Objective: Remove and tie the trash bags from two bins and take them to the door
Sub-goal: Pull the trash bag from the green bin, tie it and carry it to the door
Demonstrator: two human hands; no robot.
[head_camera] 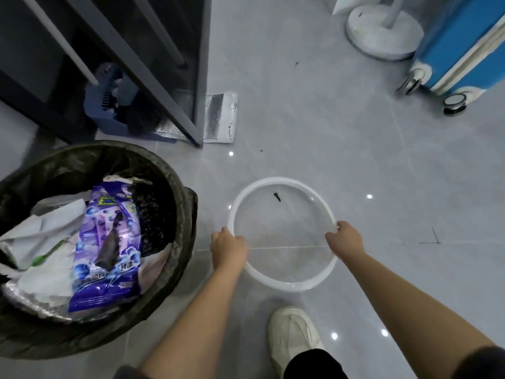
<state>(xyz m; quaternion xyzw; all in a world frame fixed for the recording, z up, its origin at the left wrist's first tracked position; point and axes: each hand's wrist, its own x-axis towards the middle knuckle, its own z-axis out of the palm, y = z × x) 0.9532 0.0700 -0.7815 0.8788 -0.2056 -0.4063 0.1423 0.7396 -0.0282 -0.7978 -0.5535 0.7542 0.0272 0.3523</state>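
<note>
A round bin lined with a black trash bag (pixel 180 214) stands at the left, full of rubbish: a purple packet (pixel 106 250), white paper and foil. To its right, over the grey floor, I hold a white plastic ring (pixel 273 181), the bin's bag-holding rim, apart from the bin. My left hand (pixel 228 248) grips the ring's left side. My right hand (pixel 345 237) grips its right side. A small dark scrap lies on the floor inside the ring.
A dark metal-framed cabinet (pixel 164 77) stands at the back left, with a blue dustpan and brush (pixel 109 110) and a foil pouch (pixel 218 119) by it. A white fan base (pixel 382 31) and blue suitcase (pixel 451 50) sit back right. My white shoe (pixel 292 335) is below.
</note>
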